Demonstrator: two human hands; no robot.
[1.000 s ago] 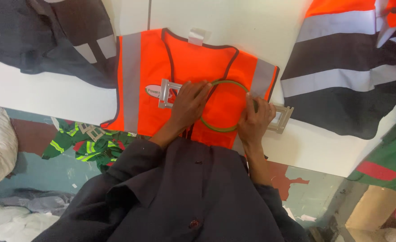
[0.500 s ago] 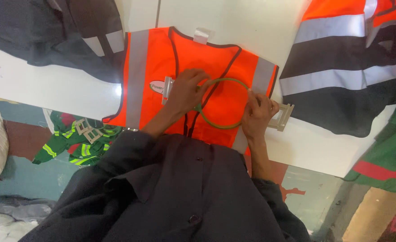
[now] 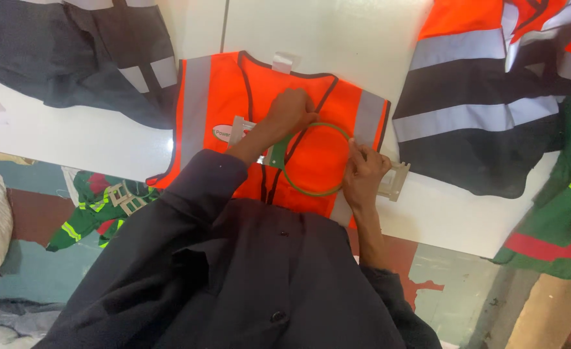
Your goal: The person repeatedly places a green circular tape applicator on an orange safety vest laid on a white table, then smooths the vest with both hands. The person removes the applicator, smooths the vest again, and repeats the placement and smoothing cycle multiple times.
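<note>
Pressing green round hoop ring (image 3: 316, 159) onto bright orange mesh safety vest with grey reflective stripes (image 3: 221, 103), which is lying flat, front up, on white tabletop (image 3: 78, 139). We are spreading hands apart across hoop: left hand (image 3: 290, 111) pushing down on upper-left rim, right hand (image 3: 364, 173) flat on right rim, likely keeping fabric taut inside ring. Pale plastic bracket arms (image 3: 396, 181) are sticking out beside vest, touching table. Dark grey striped garment (image 3: 72, 52) is lying far left; orange-and-black striped jacket (image 3: 479, 123) right, apart from vest.
</note>
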